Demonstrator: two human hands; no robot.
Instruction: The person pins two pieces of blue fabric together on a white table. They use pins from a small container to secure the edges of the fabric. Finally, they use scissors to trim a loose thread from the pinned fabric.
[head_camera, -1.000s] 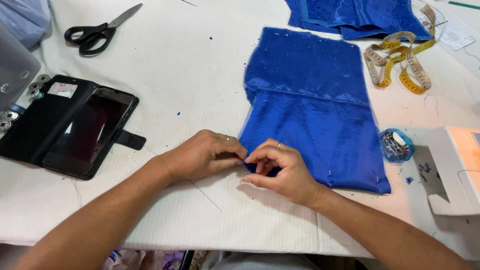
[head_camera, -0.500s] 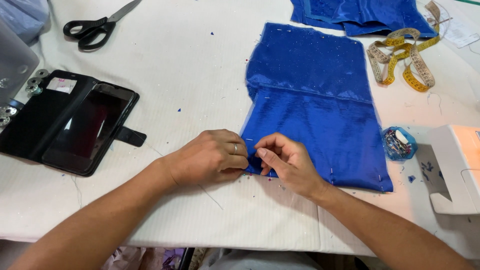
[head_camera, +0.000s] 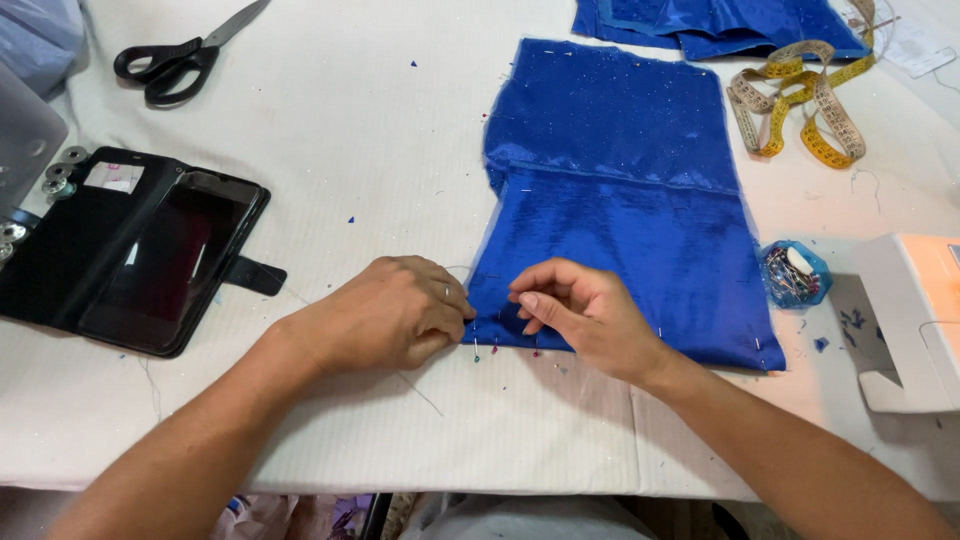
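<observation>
two bare hands work at the near left corner of a folded blue fabric piece (head_camera: 620, 230) on a white table (head_camera: 350, 130). far left lie a black phone in an open wallet case (head_camera: 150, 255) and, above it, black scissors (head_camera: 175, 60). the left hand (head_camera: 385, 312) is curled, fingers pressing the fabric's corner edge. the right hand (head_camera: 580, 315) pinches the cloth (coloured pin heads sit beside it). further right, a yellow tape measure (head_camera: 800, 100) and a blue pin holder (head_camera: 792, 272).

Bare white table (head_camera: 400, 140) lies open left of the blue satin fabric panel (head_camera: 620, 210); a blue pin dish (head_camera: 792, 274) and white sewing machine (head_camera: 915, 310) block the right.
</observation>
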